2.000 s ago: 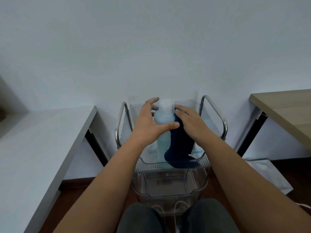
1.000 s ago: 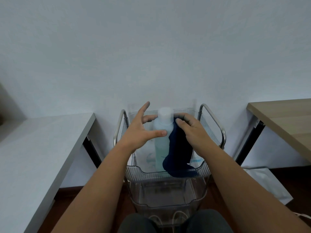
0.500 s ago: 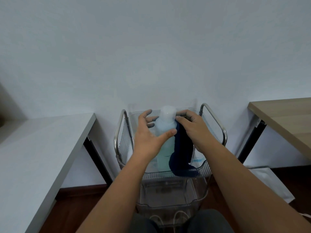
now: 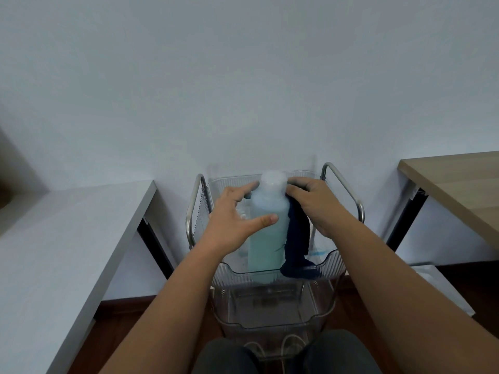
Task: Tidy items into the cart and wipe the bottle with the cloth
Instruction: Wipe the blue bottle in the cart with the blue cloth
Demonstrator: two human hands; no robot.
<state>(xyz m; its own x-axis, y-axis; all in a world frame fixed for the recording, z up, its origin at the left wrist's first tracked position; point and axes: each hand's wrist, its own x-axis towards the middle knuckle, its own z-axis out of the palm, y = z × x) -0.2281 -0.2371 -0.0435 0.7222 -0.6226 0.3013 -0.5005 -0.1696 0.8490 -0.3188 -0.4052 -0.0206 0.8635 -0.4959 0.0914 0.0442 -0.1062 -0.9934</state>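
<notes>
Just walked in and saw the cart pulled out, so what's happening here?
A person is wiping a pale blue bottle that stands upright in the top tray of a clear cart. The left hand steadies the bottle, thumb across its front. The right hand presses a dark blue cloth against its right side, the cloth's tail draping over the tray's rim.

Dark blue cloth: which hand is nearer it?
Right. The right hand presses the cloth to the bottle; the left hand grips the bottle's opposite side.
</notes>
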